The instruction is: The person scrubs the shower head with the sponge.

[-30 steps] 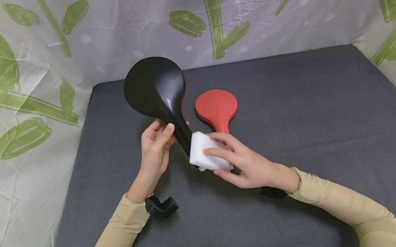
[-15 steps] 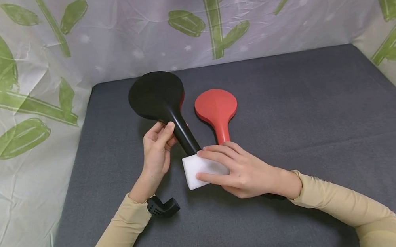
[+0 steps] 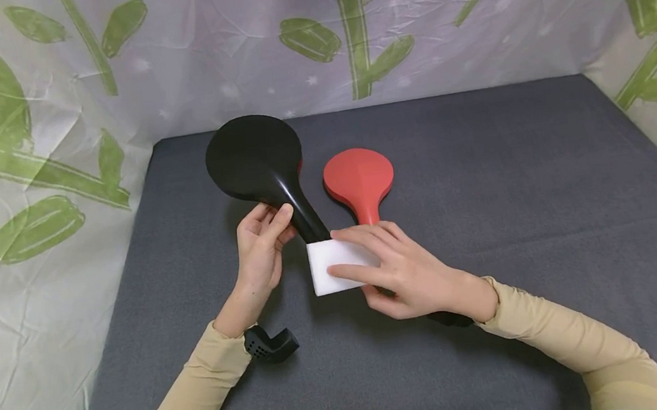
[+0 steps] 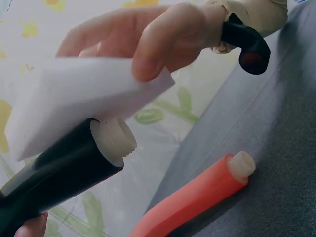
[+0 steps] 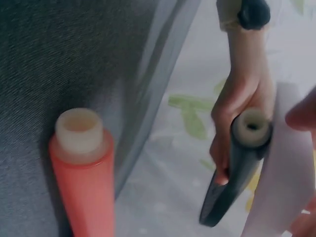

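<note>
My left hand grips a black shower head around its neck, thumb on top. It is held above the table, its round head pointing away and its handle toward me. Red shows along its side edge. My right hand holds a white block sponge against the handle near its end. In the left wrist view, a pale threaded connector sticks out of the handle beside the sponge. A smaller red shower head lies on the table just behind my right hand, which hides its handle end in the head view.
The table is covered with dark grey cloth. Behind it and at the sides hang pale sheets with green leaf prints. A black wrist camera juts out from my left sleeve.
The sponge slid down past the handle's end, then back up a little, turning from tilted to nearly level. The black shower head dipped, then rose slightly. The red one stayed put.
</note>
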A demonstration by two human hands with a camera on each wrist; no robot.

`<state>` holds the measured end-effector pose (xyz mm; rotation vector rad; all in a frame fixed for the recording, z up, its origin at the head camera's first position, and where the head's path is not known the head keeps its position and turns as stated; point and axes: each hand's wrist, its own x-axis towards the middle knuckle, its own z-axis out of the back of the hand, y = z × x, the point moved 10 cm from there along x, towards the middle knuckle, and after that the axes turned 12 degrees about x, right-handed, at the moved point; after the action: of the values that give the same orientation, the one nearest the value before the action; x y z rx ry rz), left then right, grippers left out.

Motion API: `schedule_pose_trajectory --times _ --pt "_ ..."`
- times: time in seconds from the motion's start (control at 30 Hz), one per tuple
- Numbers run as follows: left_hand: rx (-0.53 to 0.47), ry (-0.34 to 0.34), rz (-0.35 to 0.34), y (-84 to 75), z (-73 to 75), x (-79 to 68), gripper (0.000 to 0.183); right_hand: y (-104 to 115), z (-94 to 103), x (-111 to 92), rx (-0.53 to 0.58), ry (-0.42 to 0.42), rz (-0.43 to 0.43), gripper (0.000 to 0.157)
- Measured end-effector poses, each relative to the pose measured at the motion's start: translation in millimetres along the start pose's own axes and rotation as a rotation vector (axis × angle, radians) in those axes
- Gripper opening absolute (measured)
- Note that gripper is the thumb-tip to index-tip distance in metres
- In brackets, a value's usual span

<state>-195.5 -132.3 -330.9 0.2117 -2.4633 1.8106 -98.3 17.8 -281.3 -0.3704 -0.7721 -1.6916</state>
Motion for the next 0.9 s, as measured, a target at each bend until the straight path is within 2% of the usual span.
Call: schedule_pose_trajectory --times 0.1,0.17,0.37,0.47,0.57,0.7,0.9 --pt "0.004 0.004 -0.006 -1.0 -0.3 0.1 0.015 -6 6.0 -1 0.039 -0.078 -0.025 0.04" --pt "0.006 -0.002 0.0 -0.6 -0.1 -0.2 0.015 -4 4.5 0 0.052 -0.091 -0.014 0.041" --pt "0.002 -0.008 0.031 3.8 0.6 -0.9 0.014 18 -15.1 4 0.004 0.023 0.091 0.045" --pt "-0.016 0.001 0.03 2.6 0.2 -1.0 0.014 20 -12.7 5 0.03 0.001 0.089 0.045" --pt "-0.047 0.007 0.027 -0.3 1.0 -0.4 0.015 11 -3.1 3 0.109 -0.082 0.021 0.042" --pt "-0.097 0.022 0.027 -4.6 1.3 1.0 0.016 -11 3.3 -3 0.238 -0.17 -0.121 0.039" --pt "-0.125 0.042 0.037 -8.5 -1.0 0.1 0.016 -31 -4.9 -14 0.407 -0.159 -0.314 0.045"
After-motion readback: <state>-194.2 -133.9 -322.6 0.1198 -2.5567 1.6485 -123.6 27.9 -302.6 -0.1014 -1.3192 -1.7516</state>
